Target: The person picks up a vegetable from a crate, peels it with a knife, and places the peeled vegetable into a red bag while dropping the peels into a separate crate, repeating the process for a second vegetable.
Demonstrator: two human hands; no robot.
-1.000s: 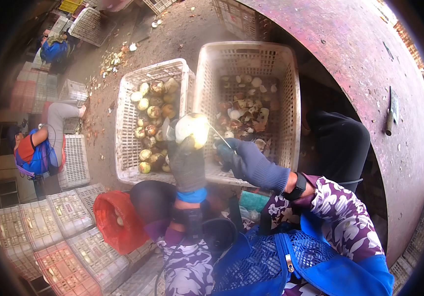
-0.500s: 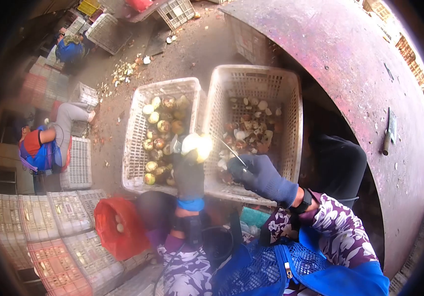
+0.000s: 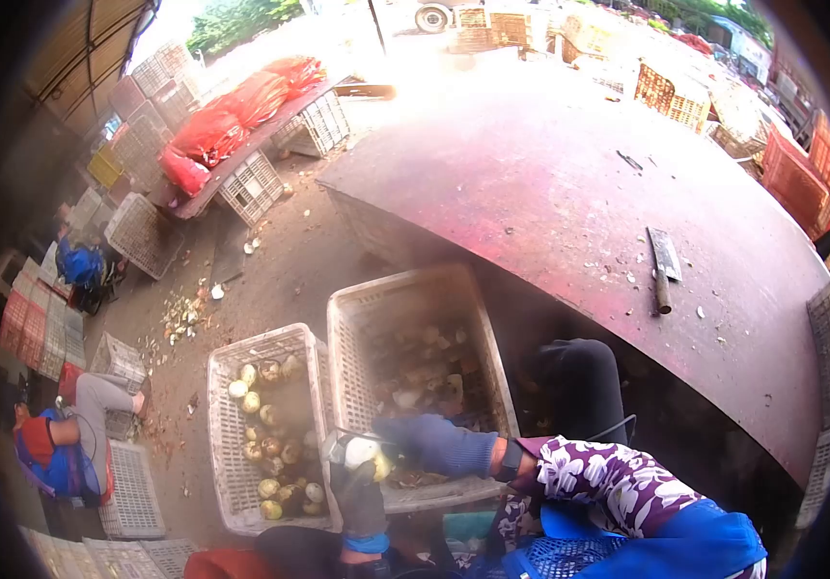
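Observation:
My left hand, in a dark grey glove with a blue band at the wrist, is closed around a pale round vegetable, white on top and yellowish at one side. My right hand, in a blue-grey knit glove, is closed right beside it; the thin-bladed knife seen in it earlier is now hidden or blurred. Left of my hands stands a white plastic crate of round yellow-brown vegetables. Beneath and beyond my hands is a larger crate with pale cut pieces.
A wide, stained table rises at the right, with a cleaver lying on it. Red sacks lie on a bench farther back. Two people sit at the left, one in a blue vest. Peelings litter the floor.
The view has tilted up, so more of the table and yard shows. My right hand has come in against the vegetable in my left hand, and the knife blade no longer shows clearly.

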